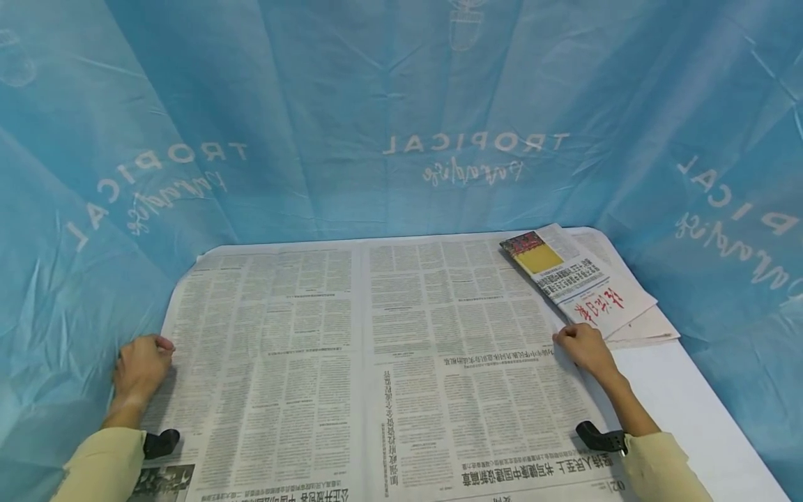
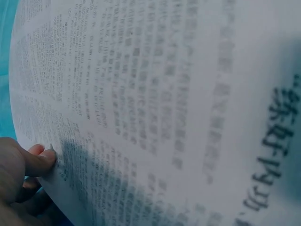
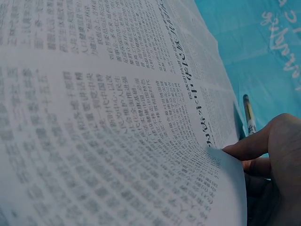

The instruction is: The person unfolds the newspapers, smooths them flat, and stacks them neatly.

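Note:
A wide, unfolded newspaper sheet (image 1: 301, 362) covers most of the white table, its print upside down in the head view. My left hand (image 1: 141, 366) pinches its left edge; in the left wrist view the hand (image 2: 23, 174) has a fingertip on top of the paper, with other fingers beneath. At the opposite side, my right hand (image 1: 586, 348) pinches the right edge. The right wrist view shows that hand (image 3: 277, 160) at the edge, with the newspaper (image 3: 117, 117) curving up there. Fingers under the sheet are partly hidden.
A stack of folded newspapers (image 1: 577, 279) with red lettering and a yellow picture lies at the back right, just beyond my right hand. White tabletop (image 1: 677, 397) shows along the right. Blue curtains (image 1: 351, 125) hang behind and on both sides.

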{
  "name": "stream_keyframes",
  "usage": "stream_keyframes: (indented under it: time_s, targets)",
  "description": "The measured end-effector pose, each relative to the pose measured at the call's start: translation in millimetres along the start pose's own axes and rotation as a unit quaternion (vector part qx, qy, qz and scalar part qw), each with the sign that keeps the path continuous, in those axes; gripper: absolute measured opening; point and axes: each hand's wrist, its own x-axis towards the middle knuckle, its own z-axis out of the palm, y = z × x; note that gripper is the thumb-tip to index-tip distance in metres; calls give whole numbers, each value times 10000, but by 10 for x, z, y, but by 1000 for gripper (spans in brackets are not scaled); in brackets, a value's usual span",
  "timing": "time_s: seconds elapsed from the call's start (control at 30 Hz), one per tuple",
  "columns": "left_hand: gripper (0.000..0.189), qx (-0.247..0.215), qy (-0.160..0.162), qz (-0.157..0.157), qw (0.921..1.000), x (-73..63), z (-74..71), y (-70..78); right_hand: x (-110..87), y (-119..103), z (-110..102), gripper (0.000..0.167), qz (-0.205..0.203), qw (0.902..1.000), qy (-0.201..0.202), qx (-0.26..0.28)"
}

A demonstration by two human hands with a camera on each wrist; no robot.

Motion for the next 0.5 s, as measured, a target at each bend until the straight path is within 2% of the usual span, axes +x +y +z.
stream_keyframes:
  time_s: [0.1,0.33,0.5]
  targets:
    - [19,-6,53,-39,10000,-16,10,-3,1,-13,-2,29,-12,10000,22,-16]
    - [23,-23,294,393,9988,-56,40,0,-27,-9,-2,28,89,9999,121,-82]
    - [25,44,166,267,9995,-95,-15,13,-32,-6,22,28,49,9999,20,-125]
